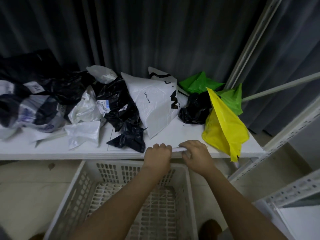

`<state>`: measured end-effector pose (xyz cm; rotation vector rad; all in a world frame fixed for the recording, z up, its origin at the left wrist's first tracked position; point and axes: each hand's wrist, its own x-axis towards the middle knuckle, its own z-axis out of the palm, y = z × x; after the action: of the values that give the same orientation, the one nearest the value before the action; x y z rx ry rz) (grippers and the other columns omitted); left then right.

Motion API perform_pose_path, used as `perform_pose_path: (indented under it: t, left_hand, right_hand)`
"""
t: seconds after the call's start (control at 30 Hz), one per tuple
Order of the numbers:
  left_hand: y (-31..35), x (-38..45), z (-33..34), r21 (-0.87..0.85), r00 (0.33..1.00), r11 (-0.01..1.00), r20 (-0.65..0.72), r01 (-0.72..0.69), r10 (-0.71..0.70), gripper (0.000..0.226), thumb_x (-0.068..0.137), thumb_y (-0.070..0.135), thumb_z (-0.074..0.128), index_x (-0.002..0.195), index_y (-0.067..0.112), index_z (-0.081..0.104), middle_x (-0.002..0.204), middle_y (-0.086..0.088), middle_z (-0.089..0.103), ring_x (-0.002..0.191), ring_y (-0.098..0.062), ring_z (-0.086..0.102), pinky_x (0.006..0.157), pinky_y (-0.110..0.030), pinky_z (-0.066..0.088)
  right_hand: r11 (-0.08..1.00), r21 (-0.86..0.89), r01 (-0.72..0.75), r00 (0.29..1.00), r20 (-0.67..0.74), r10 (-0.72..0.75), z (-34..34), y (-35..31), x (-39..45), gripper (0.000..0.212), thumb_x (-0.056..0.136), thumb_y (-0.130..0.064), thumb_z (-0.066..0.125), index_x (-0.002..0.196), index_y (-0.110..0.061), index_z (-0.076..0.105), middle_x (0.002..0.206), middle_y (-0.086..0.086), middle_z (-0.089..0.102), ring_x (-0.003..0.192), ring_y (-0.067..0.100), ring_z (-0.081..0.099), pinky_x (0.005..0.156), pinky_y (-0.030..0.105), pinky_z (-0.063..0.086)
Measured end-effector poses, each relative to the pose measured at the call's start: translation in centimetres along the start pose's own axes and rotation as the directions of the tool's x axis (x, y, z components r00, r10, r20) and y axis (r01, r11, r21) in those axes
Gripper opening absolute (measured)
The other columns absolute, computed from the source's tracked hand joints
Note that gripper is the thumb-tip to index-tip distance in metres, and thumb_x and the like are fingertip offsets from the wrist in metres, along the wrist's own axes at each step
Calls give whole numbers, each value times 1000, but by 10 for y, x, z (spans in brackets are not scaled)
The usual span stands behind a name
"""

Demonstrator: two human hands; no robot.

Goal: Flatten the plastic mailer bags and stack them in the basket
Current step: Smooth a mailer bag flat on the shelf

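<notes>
Below the white shelf stands the white slatted basket. On the shelf lie crumpled mailer bags, a yellow bag overhanging its front edge. At that edge, left hand and right hand curl around a folded white bag.

Left hand: knuckles up, fingers curled, at 12 o'clock of its bare forearm. Right hand: just beside it at 3 o'clock, fingers bent downward, thumb tucked. Both forearms bare, extended forward, converging toward 12 o'clock.
</notes>
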<state>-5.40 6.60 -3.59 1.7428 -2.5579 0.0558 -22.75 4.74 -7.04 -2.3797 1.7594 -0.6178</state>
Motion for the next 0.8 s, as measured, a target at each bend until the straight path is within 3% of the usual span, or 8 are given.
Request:
perform_pose_path:
  t: [0.2,0.27,0.33,0.43,0.53,0.67,0.73,0.8]
  left_hand:
    - [-58,-66,15,-2,996,996,2,-85,85,43,81,9,61,124,13,58,122,-7,59,114,-28,53,91,-36,43]
    - [-87,-88,26,9,992,993,-48,-120,120,53,51,9,83,102,17,73,101,-5,70,92,-25,66,77,-35,53]
    - [-111,-102,41,51,992,992,-47,-116,119,60,30,8,89,87,23,77,89,-3,73,79,-23,70,69,-37,56]
    - [-141,-121,64,7,998,998,-12,-68,68,66,30,6,91,91,27,77,97,-8,73,87,-27,70,74,-47,56]
    - [-167,-133,85,-57,997,998,77,-24,28,67,44,6,87,106,25,73,117,-16,66,107,-34,64,87,-54,49]
    - [-188,-146,117,-212,920,967,388,138,-46,92,81,60,59,152,22,15,160,-8,2,147,-29,0,117,-49,1]
    - [-190,-147,136,-333,872,900,481,282,-95,114,66,86,46,153,25,4,160,-1,-1,147,-25,-3,118,-45,0]
    - [-192,-143,151,-552,849,700,506,454,-151,101,75,80,44,153,26,10,156,7,15,143,-21,20,117,-40,19]
  right_hand:
    - [915,345,-210,936,340,87,7,-46,-27,32,89,-13,60,120,-11,64,121,5,63,106,13,55,86,20,41]
    - [659,524,-540,820,505,270,17,-64,-29,27,95,-10,51,118,-13,63,116,5,61,94,10,58,72,16,46]
    - [340,524,-781,625,641,446,33,-72,-31,15,97,-14,50,93,-12,64,81,6,60,59,8,55,44,12,41]
    - [191,453,-871,490,771,406,74,-87,-40,16,92,-21,62,102,-9,57,84,12,63,59,14,60,51,24,53]
    - [137,494,-859,500,749,435,118,-102,-42,44,85,-10,70,123,-18,48,113,9,60,78,21,64,65,32,55]
    - [235,560,-794,596,646,477,152,-119,-31,35,87,3,62,110,-24,59,109,7,66,91,26,66,60,29,51]
    - [318,569,-758,650,626,430,163,-124,-25,40,86,5,61,113,-25,63,118,8,65,100,26,65,60,25,52]
    - [392,569,-723,690,623,368,170,-129,-16,38,87,3,61,114,-24,64,120,7,63,104,24,64,63,21,53]
